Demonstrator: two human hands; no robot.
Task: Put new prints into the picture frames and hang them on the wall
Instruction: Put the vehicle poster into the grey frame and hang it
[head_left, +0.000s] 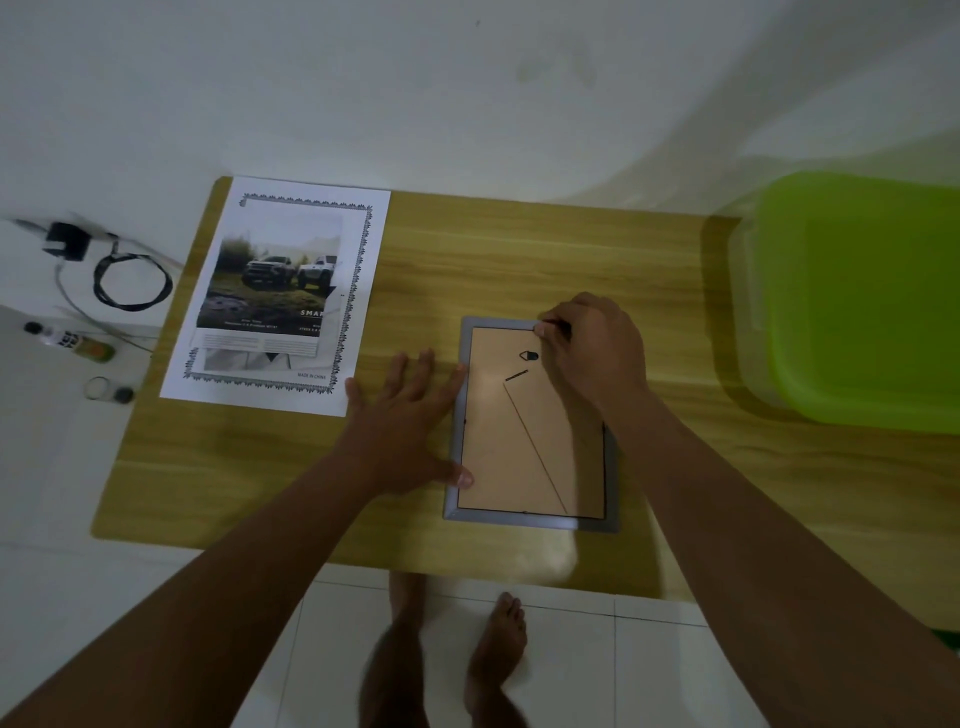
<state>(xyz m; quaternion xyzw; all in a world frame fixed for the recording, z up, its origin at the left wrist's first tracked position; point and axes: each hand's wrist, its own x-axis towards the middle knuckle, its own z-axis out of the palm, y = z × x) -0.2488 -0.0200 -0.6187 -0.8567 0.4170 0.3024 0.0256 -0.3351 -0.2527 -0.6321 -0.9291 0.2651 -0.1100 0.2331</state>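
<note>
A grey picture frame (530, 521) lies face down on the wooden table (519, 249), its tan backing board (511, 452) up, with a small black hanger and a stand seam showing. My right hand (592, 348) rests on the frame's far right corner, fingers pinched on a small black tab at the top edge. My left hand (410, 421) lies flat with fingers spread against the frame's left side, thumb on the lower left rim. A paper print (280, 291) showing two trucks inside a decorative border lies on the table's left part.
A green plastic bin (857, 306) stands on the table's right end. Left of the table, a black charger with a coiled cable (130, 280), small bottles and a ring lie on the white floor. A white wall is behind the table. My bare feet stand below its near edge.
</note>
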